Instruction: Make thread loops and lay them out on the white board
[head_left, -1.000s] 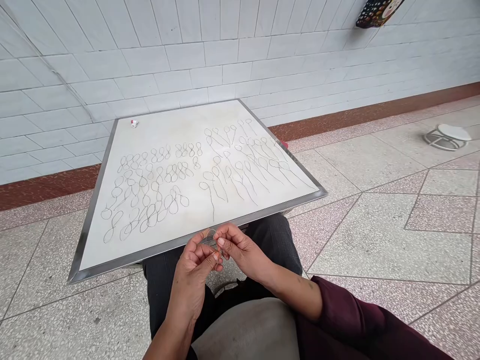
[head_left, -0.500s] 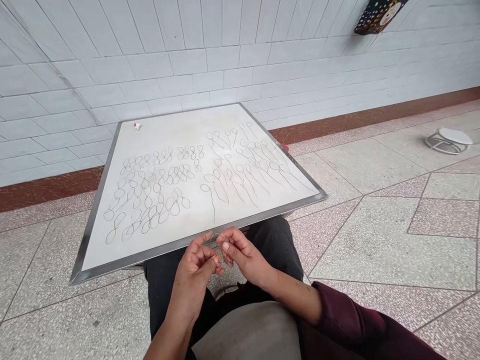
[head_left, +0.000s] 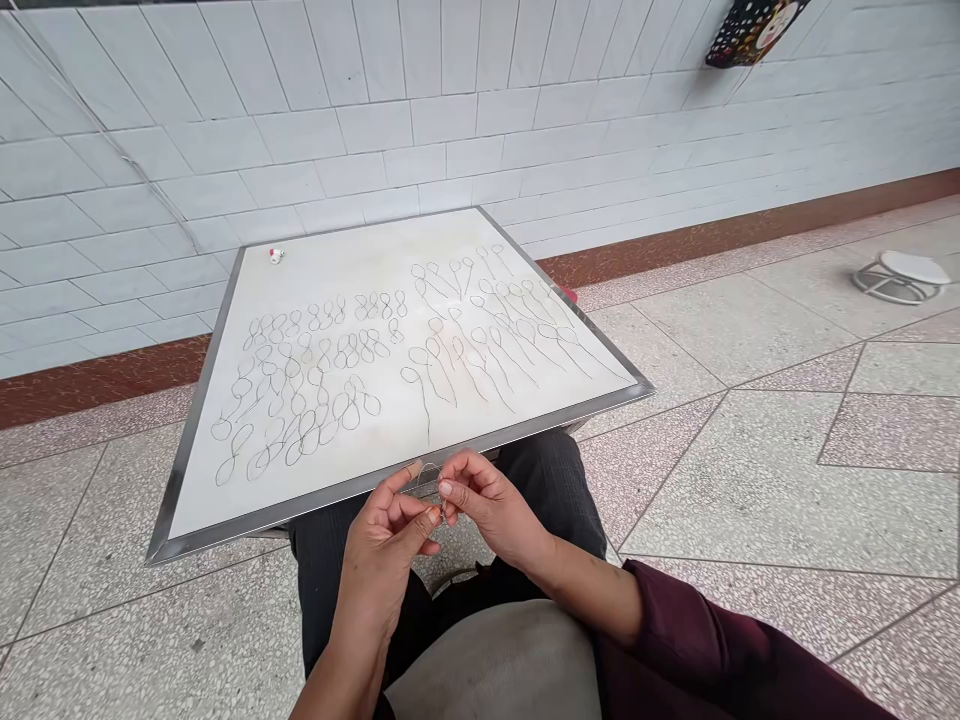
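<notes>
Table [head_left: 337,262], white top, grey metal rim; we see all 4 corners, the far edge near the tiled wall [head_left: 375,135], the near edge just beyond the person's 2 hands. Between hands and laid-out strands we note the rim and a narrow band of white top; right of the table, speckled floor [head_left: 787,480] runs to a white-topped stool [head_left: 904,272]. Cut off: dark patterned item [head_left: 754,35], by the upper border; maroon sleeve [head_left: 690,620], by the lower. Hard to make out: the thin strand [head_left: 430,464] in hand, its lower part hidden by fingers; its material, which we cannot tell; the small red-and-white item [head_left: 277,257] at the far left corner. Left hand [head_left: 381,548]: thumb and bent fingers pinching the strand low, index finger stretched to its arc. Right hand [head_left: 495,508]: thumb and index finger pinching it. The strand, fine and curved in a small arch, sits between both hands above the lap. Laid out: figure-eight loops [head_left: 379,408] at left; single loops with long tails [head_left: 427,408] at right.
</notes>
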